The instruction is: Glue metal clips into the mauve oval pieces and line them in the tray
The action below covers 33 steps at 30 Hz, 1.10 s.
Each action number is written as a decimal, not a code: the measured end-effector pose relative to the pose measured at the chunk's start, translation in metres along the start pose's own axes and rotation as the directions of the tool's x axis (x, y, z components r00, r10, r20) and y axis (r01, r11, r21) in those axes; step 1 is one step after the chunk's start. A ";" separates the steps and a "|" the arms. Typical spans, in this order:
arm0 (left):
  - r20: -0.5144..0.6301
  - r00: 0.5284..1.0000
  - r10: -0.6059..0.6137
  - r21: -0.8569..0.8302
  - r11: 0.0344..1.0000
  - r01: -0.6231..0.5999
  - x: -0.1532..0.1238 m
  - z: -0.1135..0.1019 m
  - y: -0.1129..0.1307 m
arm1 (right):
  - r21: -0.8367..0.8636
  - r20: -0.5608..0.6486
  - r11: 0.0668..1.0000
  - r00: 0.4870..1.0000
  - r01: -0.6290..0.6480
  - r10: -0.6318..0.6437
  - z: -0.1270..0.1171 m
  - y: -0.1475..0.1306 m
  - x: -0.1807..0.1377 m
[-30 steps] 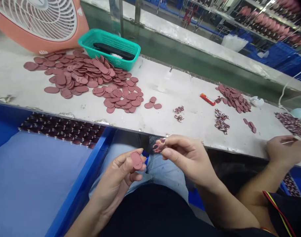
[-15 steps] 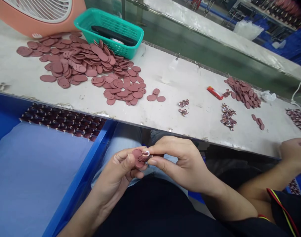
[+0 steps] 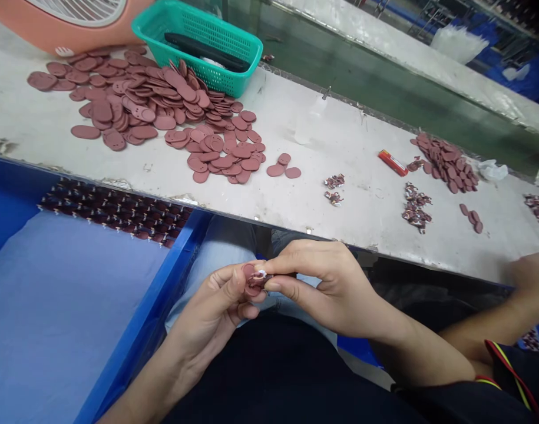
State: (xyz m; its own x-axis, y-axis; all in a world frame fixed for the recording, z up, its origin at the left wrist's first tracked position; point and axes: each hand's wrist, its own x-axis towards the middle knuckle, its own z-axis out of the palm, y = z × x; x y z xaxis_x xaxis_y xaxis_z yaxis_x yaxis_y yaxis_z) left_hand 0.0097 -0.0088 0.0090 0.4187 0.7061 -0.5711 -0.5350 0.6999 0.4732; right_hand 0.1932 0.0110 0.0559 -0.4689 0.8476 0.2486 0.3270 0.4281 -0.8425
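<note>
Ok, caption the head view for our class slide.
Left hand and right hand hold a small piece against a maroon oval.

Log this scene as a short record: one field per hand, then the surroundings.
Left hand: holds an oval mauve piece between thumb and fingers
Right hand: pinches a small patterned piece against the oval one
Bench: pile of oval pieces, teal plastic basket, red lighter
Blue tray: rows of small dark pieces
Another person: forearm at the right edge
</note>
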 end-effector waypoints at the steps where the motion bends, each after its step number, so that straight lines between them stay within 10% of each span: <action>1: 0.001 1.000 -0.003 -0.010 1.000 0.003 0.000 0.000 0.000 | 0.001 0.001 1.000 1.000 0.001 -0.001 0.000 0.000 0.000; 20: 0.000 0.998 0.067 0.061 0.996 -0.067 -0.004 0.002 0.002 | -0.084 0.086 0.992 0.993 0.091 -0.083 -0.007 -0.009 -0.002; 33: 0.230 0.964 0.132 0.010 0.990 -0.138 -0.022 0.008 0.014 | -0.156 0.101 0.964 0.974 0.216 -0.202 -0.005 -0.030 -0.016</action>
State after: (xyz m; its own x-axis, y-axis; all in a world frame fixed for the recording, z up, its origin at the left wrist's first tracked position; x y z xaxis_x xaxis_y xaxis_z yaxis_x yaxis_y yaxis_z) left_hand -0.0015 -0.0134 0.0333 0.5015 0.7980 -0.3341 -0.5805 0.5968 0.5539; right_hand 0.1953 -0.0132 0.0795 -0.6054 0.7075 0.3647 0.3417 0.6449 -0.6836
